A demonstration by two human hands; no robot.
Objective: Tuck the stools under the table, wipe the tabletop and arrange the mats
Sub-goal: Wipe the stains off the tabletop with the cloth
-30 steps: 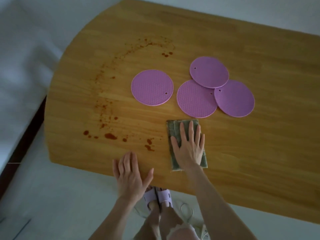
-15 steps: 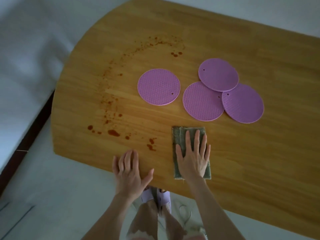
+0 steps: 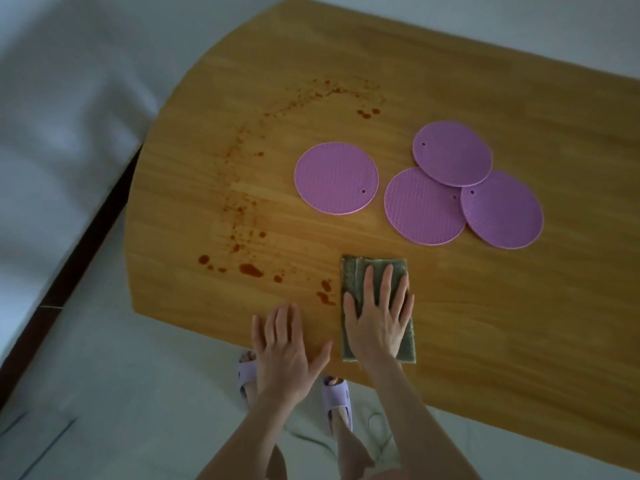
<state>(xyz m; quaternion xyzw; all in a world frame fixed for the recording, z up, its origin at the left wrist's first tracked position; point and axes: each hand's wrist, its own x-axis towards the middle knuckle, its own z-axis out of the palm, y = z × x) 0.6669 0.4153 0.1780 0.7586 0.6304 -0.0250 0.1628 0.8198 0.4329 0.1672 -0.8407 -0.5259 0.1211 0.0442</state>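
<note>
Right hand (image 3: 377,323) flat, fingers straight, pressing cloth (image 3: 351,271) on counter (image 3: 450,81) near the front edge. Left hand (image 3: 284,348) open, palm down on that edge, just left of the cloth. Cloth's long axis runs away from the person. Stains (image 3: 251,269) lie to its left, nearest spots just beside it, so the wipe likely goes left. One cloth. Four mats (image 3: 336,178) beyond it: one alone, three overlapping to its right. No stools in view.

You have a single view, from the camera on your head, looking steeply down and forward over the table (image 3: 485,81). It is close: the tabletop fills most of the frame, slanted, with the floor (image 3: 104,393) and your slippers (image 3: 337,398) below its near edge.
</note>
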